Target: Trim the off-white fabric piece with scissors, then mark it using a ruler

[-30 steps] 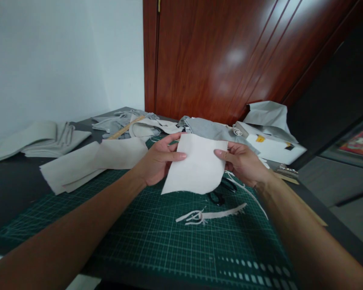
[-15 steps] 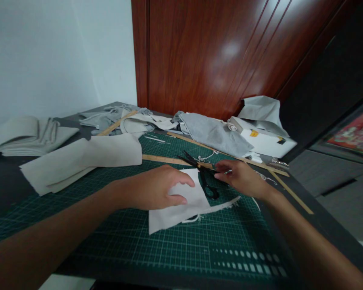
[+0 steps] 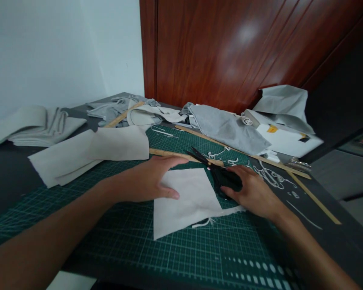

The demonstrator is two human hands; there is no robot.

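My right hand point(image 3: 254, 191) grasps the scissors point(image 3: 223, 177), handles partly hidden by fingers; my left hand point(image 3: 147, 180), spread open, obscures the cloth's point(image 3: 189, 195) far left corner.

Beside a pale bluish wall point(image 3: 63, 48), a reddish-brown wood panel point(image 3: 199, 60) shines softly behind the dark table point(image 3: 9, 167).

Bare hands point(image 3: 255, 192), seemingly bare forearms point(image 3: 66, 225)

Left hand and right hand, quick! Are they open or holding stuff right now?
Left hand: open, at the white cloth; can't tell if touching.
Right hand: closed on the black scissors by the handles.
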